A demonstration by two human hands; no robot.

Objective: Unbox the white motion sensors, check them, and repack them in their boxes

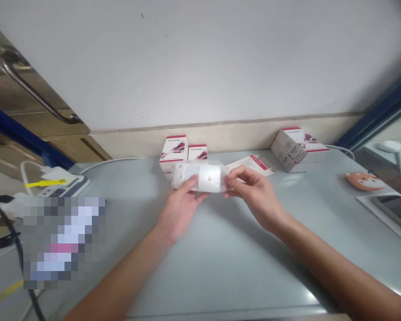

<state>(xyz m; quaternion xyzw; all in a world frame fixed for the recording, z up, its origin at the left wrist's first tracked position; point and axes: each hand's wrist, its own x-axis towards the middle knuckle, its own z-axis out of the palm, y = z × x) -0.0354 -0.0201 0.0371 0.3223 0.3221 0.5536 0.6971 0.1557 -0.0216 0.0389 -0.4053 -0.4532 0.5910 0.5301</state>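
The white plastic-wrapped gadget [198, 177] lies crosswise over the bench [240, 267], long axis running left to right before the red-and-white boxes [173, 149], with the fingers of our left hand [178, 214] clamped on one end and our right hand [254, 194] on the other.

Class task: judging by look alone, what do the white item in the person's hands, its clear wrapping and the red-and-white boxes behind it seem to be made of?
The white item looks like smooth moulded plastic with a soft sheen, though the wrapping blurs it. The clear wrapping seems to be thin plastic film, judging by its glossy, crinkled edges. The boxes look like printed card, with flat panels and crisp folds.
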